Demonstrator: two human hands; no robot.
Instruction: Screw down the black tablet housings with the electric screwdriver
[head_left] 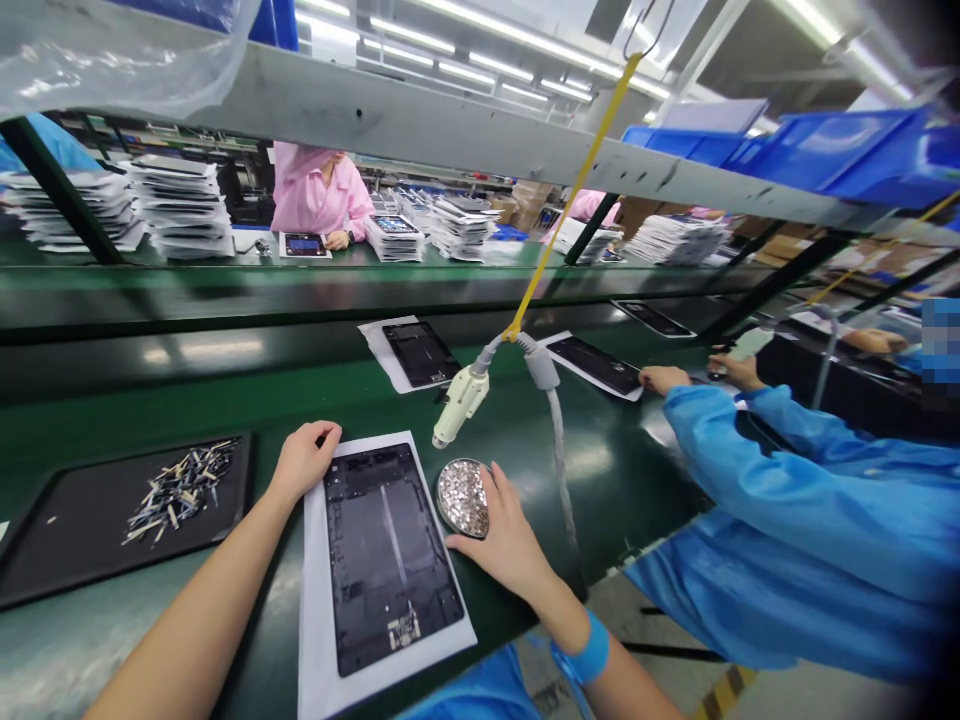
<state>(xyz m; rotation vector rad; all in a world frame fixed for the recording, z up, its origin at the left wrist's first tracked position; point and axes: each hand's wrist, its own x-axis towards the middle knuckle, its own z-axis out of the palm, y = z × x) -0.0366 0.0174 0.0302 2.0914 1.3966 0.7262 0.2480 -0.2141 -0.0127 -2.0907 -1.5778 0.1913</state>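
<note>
A black tablet back housing (375,590), with a small circuit board near its lower end, lies on a white sheet (319,670) in front of me. My left hand (306,458) is at its upper left corner, fingers curled; what they hold, if anything, is hidden. To the right, a round dish of small shiny screws (461,497) stands on the bench. My right hand (504,530) grips its right side, fingers over the rim and thumb at the near edge. Above the dish a pale electric screwdriver (461,405) hangs, touched by neither hand.
At left lies a black tray (71,520) with a heap of small strips (180,490). Farther off are two more housings (420,352) (596,365) on sheets. A yellow strap (574,190) and grey cable (559,450) hang nearby. A co-worker in blue sleeves (787,480) works at right.
</note>
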